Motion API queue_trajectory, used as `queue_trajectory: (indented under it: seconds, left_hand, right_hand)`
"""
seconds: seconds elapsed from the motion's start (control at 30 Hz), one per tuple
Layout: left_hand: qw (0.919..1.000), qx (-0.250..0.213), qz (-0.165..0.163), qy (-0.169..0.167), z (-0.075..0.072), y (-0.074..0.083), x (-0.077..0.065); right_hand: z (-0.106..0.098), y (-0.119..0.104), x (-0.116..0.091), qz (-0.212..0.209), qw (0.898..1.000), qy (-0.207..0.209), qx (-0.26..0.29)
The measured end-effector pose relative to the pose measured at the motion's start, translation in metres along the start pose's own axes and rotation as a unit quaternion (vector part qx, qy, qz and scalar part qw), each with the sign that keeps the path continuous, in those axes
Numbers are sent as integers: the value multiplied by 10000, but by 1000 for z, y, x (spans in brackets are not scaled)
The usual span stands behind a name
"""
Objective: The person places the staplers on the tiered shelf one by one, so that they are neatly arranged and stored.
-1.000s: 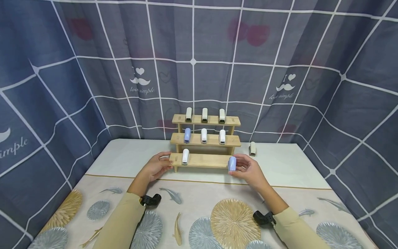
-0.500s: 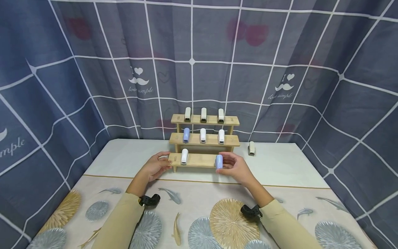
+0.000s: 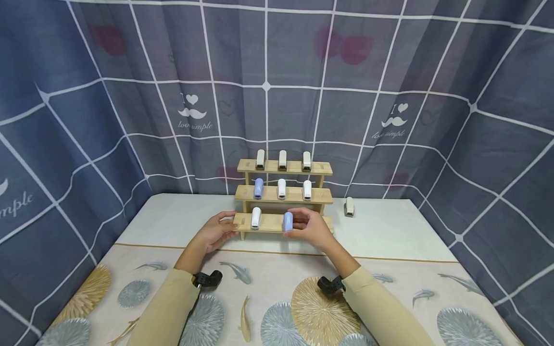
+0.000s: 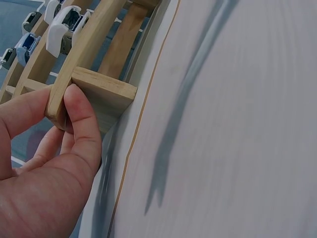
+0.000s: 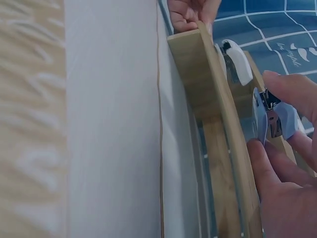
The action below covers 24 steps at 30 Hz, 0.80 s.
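My right hand (image 3: 310, 228) pinches a small blue stapler (image 3: 288, 222) between thumb and fingers, close over the lowest step of a three-step wooden display stand (image 3: 270, 222). In the right wrist view the metal front of this blue stapler (image 5: 274, 119) shows. At the stand's left end, my left hand (image 3: 216, 230) grips the edge of that step; in the left wrist view its thumb and fingers clasp the board's end (image 4: 60, 106). A white stapler (image 3: 256, 217) sits on the same step, left of the held one.
The middle step carries a blue stapler (image 3: 258, 188) and two white ones (image 3: 282, 189). Three cream staplers (image 3: 283, 160) line the top step. Another cream stapler (image 3: 349, 206) lies on the white table surface (image 3: 381, 226) right of the stand. A checked curtain (image 3: 242, 110) hangs behind.
My right hand has carried the blue stapler leftward, from the right end of the lowest step to near its middle. The left hand has kept its grip on the stand.
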<state>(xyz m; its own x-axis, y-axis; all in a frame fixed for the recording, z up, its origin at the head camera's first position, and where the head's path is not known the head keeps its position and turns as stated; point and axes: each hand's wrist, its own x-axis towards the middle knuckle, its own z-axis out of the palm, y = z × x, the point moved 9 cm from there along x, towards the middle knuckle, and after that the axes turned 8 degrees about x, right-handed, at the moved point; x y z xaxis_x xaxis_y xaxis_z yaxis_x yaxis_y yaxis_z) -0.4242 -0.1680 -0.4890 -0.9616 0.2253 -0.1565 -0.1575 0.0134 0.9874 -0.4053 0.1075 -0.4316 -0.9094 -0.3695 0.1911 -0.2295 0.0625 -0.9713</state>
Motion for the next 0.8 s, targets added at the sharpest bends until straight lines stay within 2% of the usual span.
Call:
queue_trajectory:
  seconds: [0.33,0.8]
  left_hand:
    - [10000,-25,-2,-35,0,0,-1]
    - [10000,-2,-10,-50,-1,0,-2]
  right_hand:
    - [6,1,17,126,9979,266,-573]
    - [12,2,26,16,9960,229,-863]
